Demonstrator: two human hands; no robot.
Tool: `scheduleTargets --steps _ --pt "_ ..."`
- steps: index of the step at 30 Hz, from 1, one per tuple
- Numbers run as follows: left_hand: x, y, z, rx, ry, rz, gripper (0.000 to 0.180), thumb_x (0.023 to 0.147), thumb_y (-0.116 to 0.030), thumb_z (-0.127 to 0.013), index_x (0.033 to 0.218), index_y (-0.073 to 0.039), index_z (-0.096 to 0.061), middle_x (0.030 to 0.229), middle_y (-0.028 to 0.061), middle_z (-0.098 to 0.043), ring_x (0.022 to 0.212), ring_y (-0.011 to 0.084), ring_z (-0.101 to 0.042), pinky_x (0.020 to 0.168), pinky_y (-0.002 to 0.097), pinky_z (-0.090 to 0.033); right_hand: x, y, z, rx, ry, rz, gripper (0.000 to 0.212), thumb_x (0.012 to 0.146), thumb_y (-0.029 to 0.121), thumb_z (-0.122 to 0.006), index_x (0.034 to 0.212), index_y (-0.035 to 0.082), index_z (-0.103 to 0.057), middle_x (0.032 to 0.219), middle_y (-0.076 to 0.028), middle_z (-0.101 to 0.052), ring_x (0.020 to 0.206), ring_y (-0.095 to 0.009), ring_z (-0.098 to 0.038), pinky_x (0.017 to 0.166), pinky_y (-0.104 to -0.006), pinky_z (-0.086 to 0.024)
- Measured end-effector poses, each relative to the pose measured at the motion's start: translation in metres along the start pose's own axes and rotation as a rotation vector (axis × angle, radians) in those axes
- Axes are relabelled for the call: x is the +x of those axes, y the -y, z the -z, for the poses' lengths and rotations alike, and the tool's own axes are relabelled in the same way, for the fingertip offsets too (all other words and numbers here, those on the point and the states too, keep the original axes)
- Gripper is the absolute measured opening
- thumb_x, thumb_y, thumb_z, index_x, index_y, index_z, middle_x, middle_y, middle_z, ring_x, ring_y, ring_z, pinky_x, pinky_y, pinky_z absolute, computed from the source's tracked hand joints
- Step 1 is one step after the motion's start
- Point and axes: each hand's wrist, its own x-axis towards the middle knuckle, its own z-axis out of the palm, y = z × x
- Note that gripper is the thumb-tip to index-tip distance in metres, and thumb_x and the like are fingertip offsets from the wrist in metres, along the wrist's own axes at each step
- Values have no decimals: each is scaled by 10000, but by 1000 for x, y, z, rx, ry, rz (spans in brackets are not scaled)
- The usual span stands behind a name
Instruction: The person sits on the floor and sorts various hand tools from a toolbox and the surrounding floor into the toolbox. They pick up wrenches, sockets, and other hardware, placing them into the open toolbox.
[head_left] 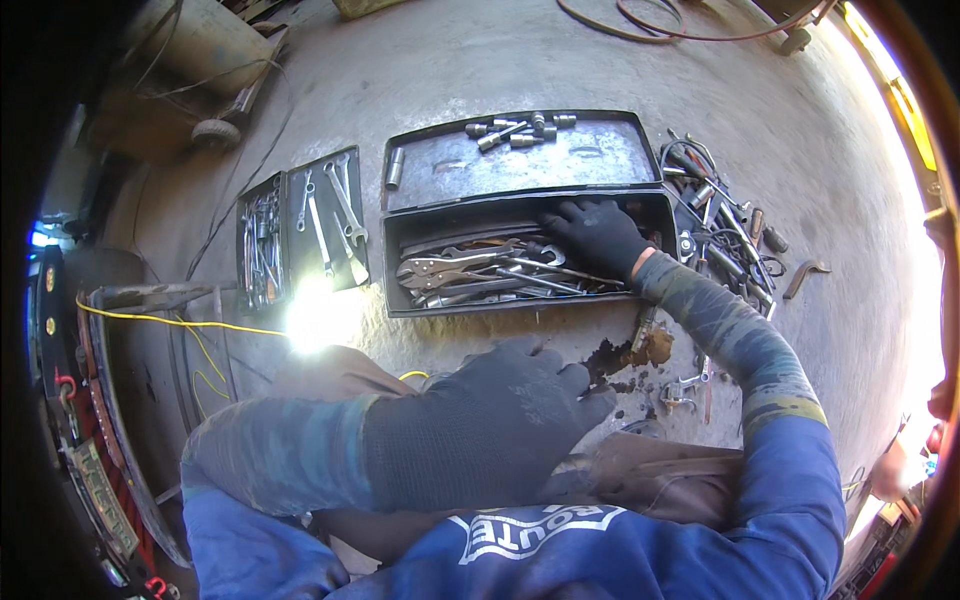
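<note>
My right hand (598,238), in a black glove, reaches into the right part of an open dark metal toolbox (460,309). Its fingers are spread over the tools, with nothing visibly held. Locking pliers (440,272), long rods and several sockets crowd the box beside it. My left hand (510,405), gloved as well, hovers in front of my body, near side of the toolbox. Its fingers are loosely apart and no object shows in them. On the toolbox's opened lid (460,180) lie several sockets (525,140), and one long socket (396,168) rests at its left end.
A smaller open case (290,225) with wrenches (318,225) lies to the left. Loose tools (725,225) are heaped to the right. A bright lamp (320,318) glares near a yellow cord (190,322). An oily stain (625,358) marks the floor.
</note>
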Motion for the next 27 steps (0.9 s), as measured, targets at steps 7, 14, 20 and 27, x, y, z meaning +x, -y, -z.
scheduleTargets --steps 7,14,20,27 --pt "7 -2 10 21 67 21 702 991 -507 -660 1508 -45 -549 1197 147 -637 1163 334 -623 1029 478 -474 5 -19 -10 -67 93 -60 227 883 262 -728 1051 113 -695 962 -108 -713 862 -308 -762 645 -483 -590" --pt "21 -13 34 51 217 82 690 950 -467 -714 1496 -65 -587 1281 175 -664 1168 349 -647 1034 471 -503 -15 -32 32 125 7 -171 194 942 285 -692 1072 143 -714 919 -143 -739 805 -373 -766 684 -521 -618" --pt "18 -10 36 47 223 122 685 954 -471 -735 1480 -52 -608 1325 203 -683 1200 386 -655 1051 490 -503 -108 -143 110 -129 -98 -882 280 1006 366 -646 1159 146 -729 1174 -143 -758 1076 -368 -746 903 -485 -593" --pt "31 -3 29 52 225 179 659 993 -490 -698 1476 -51 -611 1308 207 -694 1199 403 -657 1037 500 -504 -214 -172 62 -59 568 -1206 531 916 239 -668 1431 109 -644 1309 -207 -753 1209 -369 -739 999 -529 -578"
